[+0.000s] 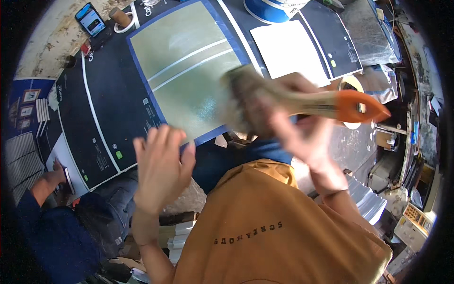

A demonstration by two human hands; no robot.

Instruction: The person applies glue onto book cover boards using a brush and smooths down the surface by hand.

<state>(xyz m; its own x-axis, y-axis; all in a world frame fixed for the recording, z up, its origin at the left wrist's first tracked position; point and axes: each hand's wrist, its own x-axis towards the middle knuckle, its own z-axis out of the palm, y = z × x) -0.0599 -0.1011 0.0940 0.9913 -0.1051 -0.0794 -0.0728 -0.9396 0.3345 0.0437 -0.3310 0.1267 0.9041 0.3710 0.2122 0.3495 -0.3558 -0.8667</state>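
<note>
My right hand is closed around the pale handle of a wide brush. The handle ends in an orange tip with a hole, pointing right. Motion smears the hand and the dark bristles, which hang over the right edge of a grey-green sheet with a blue border and two white stripes. A shiny patch shows low on that sheet; whether the bristles touch it, I cannot tell. My left hand, empty with fingers stretched out, is by the sheet's near left corner. Beneath the sheet lie black printed sheets.
A blue and white bucket stands at the back, beside a white sheet. A phone and a brown cylinder on a white ring sit back left. At left, a co-worker's hand is near a dark notebook. Shelves line the right.
</note>
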